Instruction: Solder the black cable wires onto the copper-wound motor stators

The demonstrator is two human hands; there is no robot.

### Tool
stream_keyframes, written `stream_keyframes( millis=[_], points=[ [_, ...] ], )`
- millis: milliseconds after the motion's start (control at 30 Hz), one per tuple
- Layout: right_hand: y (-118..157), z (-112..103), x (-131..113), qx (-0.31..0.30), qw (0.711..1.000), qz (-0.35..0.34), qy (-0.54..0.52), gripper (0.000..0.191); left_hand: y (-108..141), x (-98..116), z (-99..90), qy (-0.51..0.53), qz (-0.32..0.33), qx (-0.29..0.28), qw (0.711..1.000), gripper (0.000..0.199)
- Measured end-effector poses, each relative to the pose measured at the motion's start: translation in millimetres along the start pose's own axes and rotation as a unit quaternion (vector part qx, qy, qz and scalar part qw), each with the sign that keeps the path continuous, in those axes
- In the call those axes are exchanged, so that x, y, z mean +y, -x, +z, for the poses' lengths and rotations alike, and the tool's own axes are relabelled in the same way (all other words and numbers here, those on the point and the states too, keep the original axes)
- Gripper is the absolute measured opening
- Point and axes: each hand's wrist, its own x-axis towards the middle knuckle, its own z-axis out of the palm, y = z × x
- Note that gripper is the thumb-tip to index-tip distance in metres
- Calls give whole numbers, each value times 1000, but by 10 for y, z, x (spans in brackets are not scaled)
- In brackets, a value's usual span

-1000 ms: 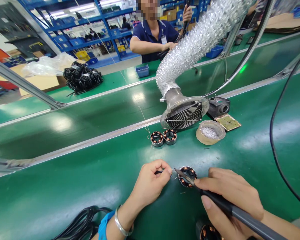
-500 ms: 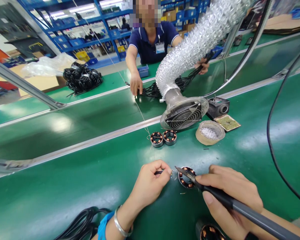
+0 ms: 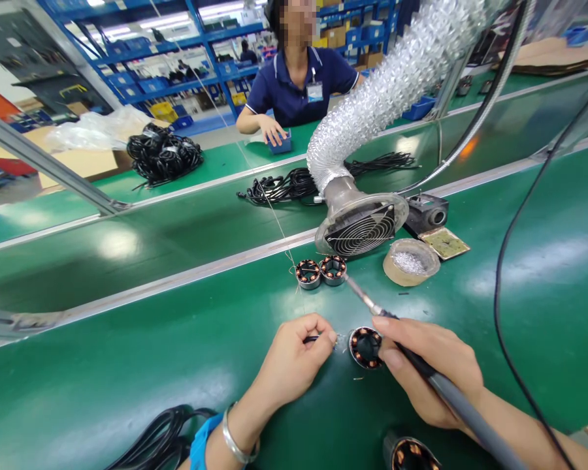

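My left hand [image 3: 298, 356] pinches the end of a black cable [image 3: 311, 339], its thin wires pointing right toward a round motor stator [image 3: 365, 348] with copper coils. In my right hand [image 3: 434, 369] is a soldering iron [image 3: 411, 359], tilted up and left, its tip close to the right one of two stators [image 3: 333, 269] standing side by side. My right fingertips are at the right edge of the nearer stator. Another stator [image 3: 414, 455] is partly cut off at the bottom edge.
A fume extractor [image 3: 362, 228] on a silver duct hangs beyond the stators. Right of it are a round dish [image 3: 411, 262], a sponge tray [image 3: 445, 243] and an iron stand. Black cables [image 3: 161, 437] lie lower left. A co-worker stands across the bench [image 3: 127, 365].
My right hand has swung the iron's tip up and away from the nearer stator. The co-worker has let go of the black cable bundle and now touches a blue bin. My left hand stays put.
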Motion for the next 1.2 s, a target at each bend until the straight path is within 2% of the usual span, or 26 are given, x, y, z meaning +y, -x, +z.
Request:
stream_keyframes(
  millis=[167,267,433,700,900,967,1067,1200],
  points=[
    [-47,208,86,-58,998,3,-27,30,20,-17,-30,81,27,-76,993,38],
    [-85,267,80,-72,997,-20,-33,29,28,-21,-40,102,26,-97,990,46],
    [-63,233,61,-61,998,-23,-23,26,84,-10,-52,32,49,-80,995,39],
    [-8,295,67,-92,995,-3,-49,33,115,-61,14,42,39,-67,996,39],
    [18,290,91,-70,996,-9,-55,34,142,32,-14,-87,72,-19,993,30],
    [31,290,98,-73,996,-10,-56,36,134,19,-8,-52,64,-25,996,33],
    [39,310,94,-81,995,-8,-58,36,116,-29,29,60,25,-47,997,39],
    [36,336,79,-70,996,-22,-48,33,113,-64,94,220,-113,-91,965,41]
  ],
)
